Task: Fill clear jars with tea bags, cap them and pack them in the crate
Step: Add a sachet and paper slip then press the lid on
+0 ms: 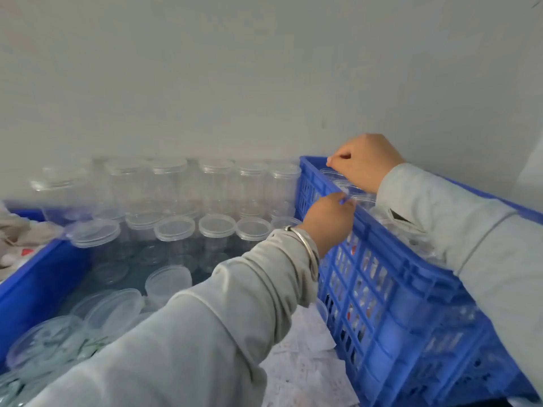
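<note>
Head view:

- Blue slatted plastic crate (382, 277), at 3 o'clock: holds capped clear jars, their lids showing at the far end; coloured contents glimpsed through the side slats.
- Right hand (364, 160), at 1 o'clock, over the crate's far corner: fingers (333, 163) curled and pressed together at the tips; what they pinch cannot be told.
- Left hand (327, 223), at centre, on the crate's near rim: fingers (346, 199) pinched together at a jar lid just inside the rim; silver bangle (305, 248) on the wrist.
- Clear plastic jars with lids (217, 227), at 10 o'clock: stacked rows against the grey wall (264, 69), seemingly empty.
- Blue shallow plastic tray (32, 277), at 8 o'clock: carries loose jars and lids.
- Loose clear round lids (114, 309), at 7 o'clock.
- Step in hand, as judged: packing, seating capped jars in the crate's far row.
- Next move, as judged: free both hands, then take an empty jar from the stack for filling; blur hides finer detail.
</note>
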{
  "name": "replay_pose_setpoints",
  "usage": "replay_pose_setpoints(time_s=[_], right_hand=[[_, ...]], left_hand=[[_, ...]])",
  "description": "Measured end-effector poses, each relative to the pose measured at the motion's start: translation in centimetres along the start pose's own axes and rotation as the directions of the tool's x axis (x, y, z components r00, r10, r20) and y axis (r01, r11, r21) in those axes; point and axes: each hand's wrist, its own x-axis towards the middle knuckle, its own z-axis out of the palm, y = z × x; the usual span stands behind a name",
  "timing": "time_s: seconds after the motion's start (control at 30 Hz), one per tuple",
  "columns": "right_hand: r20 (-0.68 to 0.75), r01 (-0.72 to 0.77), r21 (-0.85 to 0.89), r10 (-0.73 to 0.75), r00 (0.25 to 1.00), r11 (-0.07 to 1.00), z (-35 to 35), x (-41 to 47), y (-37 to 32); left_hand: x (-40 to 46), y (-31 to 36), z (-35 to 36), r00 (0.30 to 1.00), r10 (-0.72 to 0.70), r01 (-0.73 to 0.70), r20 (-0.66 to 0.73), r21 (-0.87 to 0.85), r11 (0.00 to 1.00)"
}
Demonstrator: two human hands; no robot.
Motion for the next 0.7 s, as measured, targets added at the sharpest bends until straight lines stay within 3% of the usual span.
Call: replay_pose_setpoints(time_s=[0.2, 0.37, 0.57, 0.7], right_hand=[[0.143, 0.274, -0.052, -0.264, 0.954, 0.96, 2.0, -3.2, -10.2], [0.318, 0.379, -0.025, -0.352, 0.88, 0.925, 8.2, -5.5, -16.8], [0.544, 0.26, -0.043, -0.196, 0.816, 0.965, 18.5, -5.6, -20.4], [0.574, -0.118, 0.083, 0.05, 0.818, 0.989, 23.8, -5.6, -22.2]], left_hand=[[-3.2, -5.4, -11.2, 0.985, -0.015, 0.031, -0.174, 0.091, 0.995], [-8.3, -12.3, -21.9, 0.924, -0.134, 0.198, -0.359, 0.148, 0.969], [-16.8, -20.1, -29.0, 0.852, -0.304, 0.409, -0.427, 0.18, 0.895], [-19.1, -22.0, -30.0, 0.856, -0.264, 0.391, -0.445, 0.223, 0.893]])
